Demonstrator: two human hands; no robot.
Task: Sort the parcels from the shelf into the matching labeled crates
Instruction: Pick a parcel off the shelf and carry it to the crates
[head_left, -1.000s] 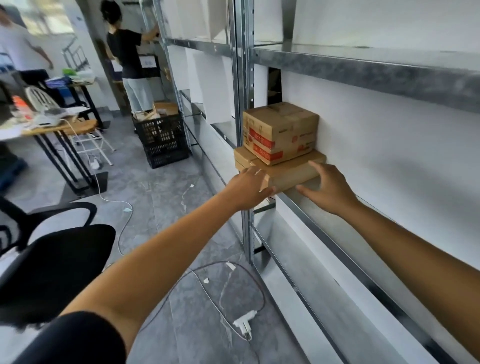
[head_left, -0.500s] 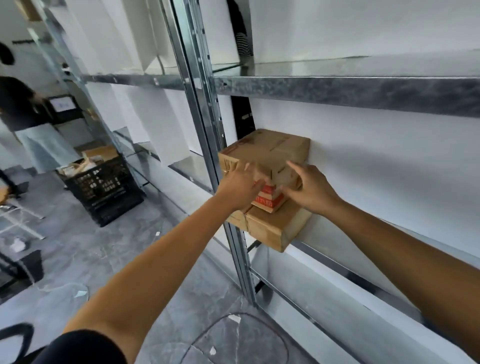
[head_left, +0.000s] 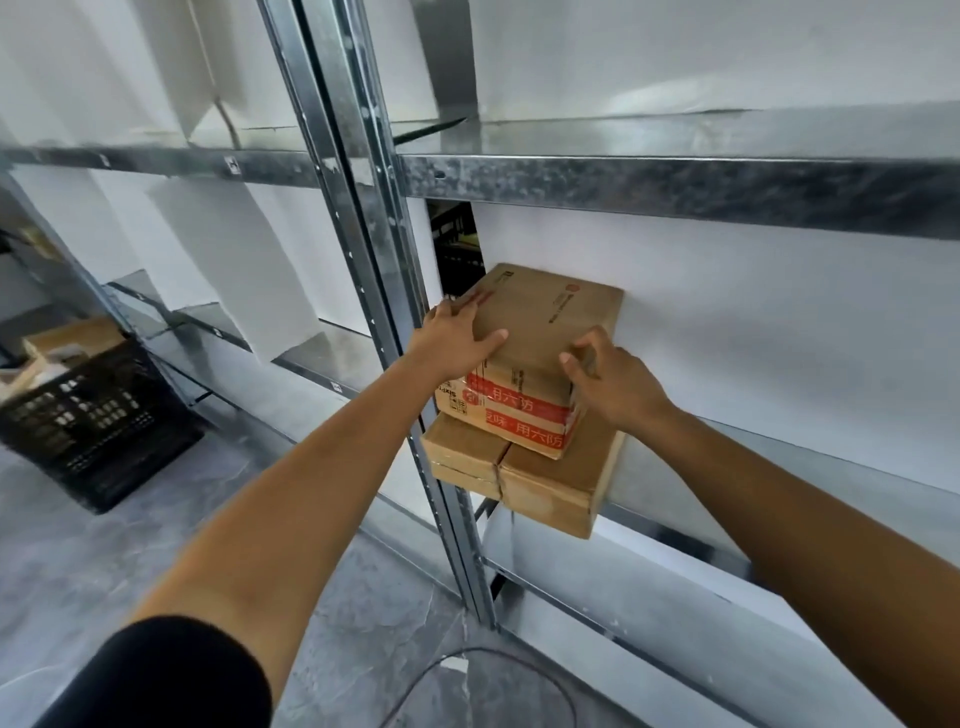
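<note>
Clasping the taped parcel (head_left: 540, 332): left hand (head_left: 452, 345), right hand (head_left: 613, 384), fingers curled; steel upright (head_left: 363, 260) beside, boxes (head_left: 550, 478) beneath.

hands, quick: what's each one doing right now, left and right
left hand: grips the left edge of the top box, thumb across its top
right hand: fingers curled onto the same box's right edge, gripping it

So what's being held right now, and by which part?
The top red-taped parcel: left hand grips its left top edge, right hand its right top edge.
</note>
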